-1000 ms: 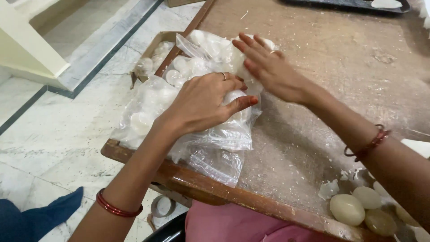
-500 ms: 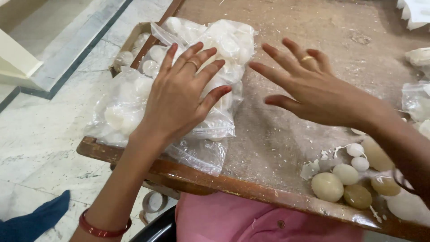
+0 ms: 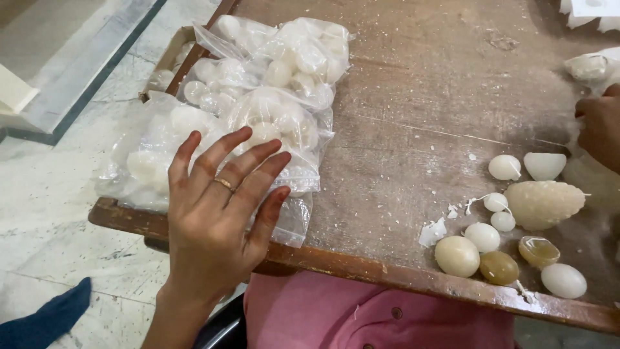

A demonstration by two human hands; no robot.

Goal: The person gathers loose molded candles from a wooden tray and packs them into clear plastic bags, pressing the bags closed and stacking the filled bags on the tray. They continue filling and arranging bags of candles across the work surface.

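Note:
Several clear plastic bags [image 3: 271, 84] full of white rounded wax pieces lie piled on the left corner of a worn wooden table [image 3: 420, 110]. My left hand [image 3: 216, 207], with a ring on one finger, hovers flat and spread just over the nearest bag at the table's front edge, holding nothing. My right hand [image 3: 599, 126] is at the far right edge, mostly cut off, fingers curled near a white wax lump [image 3: 588, 64]; its grip is unclear.
Loose wax shapes lie at the front right: a large bumpy cream oval [image 3: 544, 203], white and cream balls [image 3: 456, 255], an amber egg [image 3: 498, 267], a white egg [image 3: 564, 280]. White crumbs dust the wood. Marble floor and a box of wax pieces [image 3: 161, 71] lie left.
My left hand has lifted off the bags and drawn back toward the front edge. My right hand has swung away from the bags to the far right of the table.

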